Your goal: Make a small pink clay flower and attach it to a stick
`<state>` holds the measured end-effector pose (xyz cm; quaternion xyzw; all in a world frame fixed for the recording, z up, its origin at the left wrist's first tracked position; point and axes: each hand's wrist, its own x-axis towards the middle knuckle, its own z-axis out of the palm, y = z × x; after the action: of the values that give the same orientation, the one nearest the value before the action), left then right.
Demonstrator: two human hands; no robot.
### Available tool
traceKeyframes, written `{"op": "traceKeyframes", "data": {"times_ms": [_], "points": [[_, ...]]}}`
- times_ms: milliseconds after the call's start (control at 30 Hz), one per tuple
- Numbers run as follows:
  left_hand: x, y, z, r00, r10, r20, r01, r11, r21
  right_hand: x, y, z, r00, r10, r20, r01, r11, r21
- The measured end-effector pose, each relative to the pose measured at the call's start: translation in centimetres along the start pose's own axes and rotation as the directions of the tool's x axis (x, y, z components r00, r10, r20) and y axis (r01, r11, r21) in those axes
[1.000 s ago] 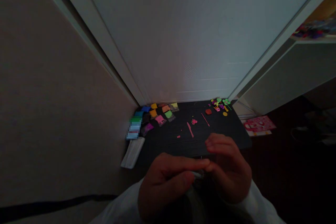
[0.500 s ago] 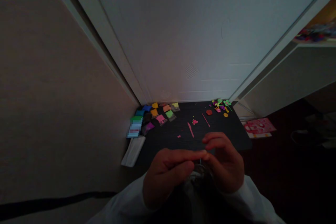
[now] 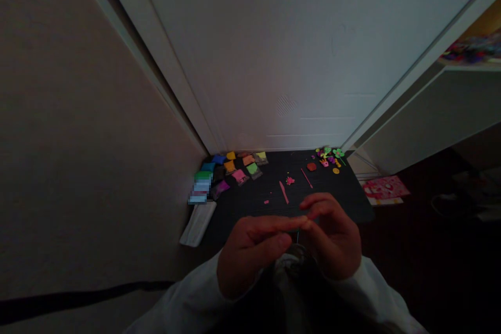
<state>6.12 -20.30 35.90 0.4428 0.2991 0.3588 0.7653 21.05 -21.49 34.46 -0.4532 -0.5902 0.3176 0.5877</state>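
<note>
Above the near edge of the table, my left hand (image 3: 254, 253) is held out with its fingers straight and its thumb apart below them. Its fingertips meet the thumb and a fingertip of my right hand (image 3: 336, 242), which is bent into a pinch. Whatever lies at that meeting point is too small and dark to make out. On the table beyond are a pink clay knife (image 3: 284, 192), a thin pink stick tool (image 3: 307, 178), a small cluster of pink pieces (image 3: 290, 181) and a pink bit (image 3: 266, 202).
Several bags of coloured clay (image 3: 240, 176) lie at the dark table's (image 3: 242, 214) left, by a white packet (image 3: 199, 223). Small colourful figures (image 3: 326, 154) and a reddish-brown lump (image 3: 311, 166) are at the back right. A white panel (image 3: 250, 62) rises behind.
A finger of my right hand has come down to meet its thumb at my left fingertips. Both hands sit slightly higher in view. The table things stay put.
</note>
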Motion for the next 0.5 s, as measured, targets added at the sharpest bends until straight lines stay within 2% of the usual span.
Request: {"op": "traceKeyframes", "data": {"times_ms": [100, 233, 367, 500], "points": [[0.3, -0.7, 0.3, 0.999, -0.029, 0.033, 0.036, 0.971, -0.236, 0.5, 0.2, 0.1, 1.0, 0.0, 0.013, 0.0, 0.999, 0.034], [0.8, -1.4, 0.7, 0.999, 0.016, 0.034, 0.002, 0.875, -0.484, 0.9, 0.6, 0.5, 0.999, 0.034, 0.005, -0.034, 0.998, 0.047], [0.9, -1.4, 0.7, 0.999, -0.014, 0.048, 0.04, 0.803, -0.595, 0.8, 0.9, 0.8, 0.999, 0.047, -0.003, -0.047, 0.998, 0.03], [0.8, -1.4, 0.5, 0.998, -0.018, 0.064, 0.054, 0.771, -0.635, 0.7, 1.1, 0.9, 0.999, 0.049, -0.012, -0.049, 0.998, 0.032]]}}
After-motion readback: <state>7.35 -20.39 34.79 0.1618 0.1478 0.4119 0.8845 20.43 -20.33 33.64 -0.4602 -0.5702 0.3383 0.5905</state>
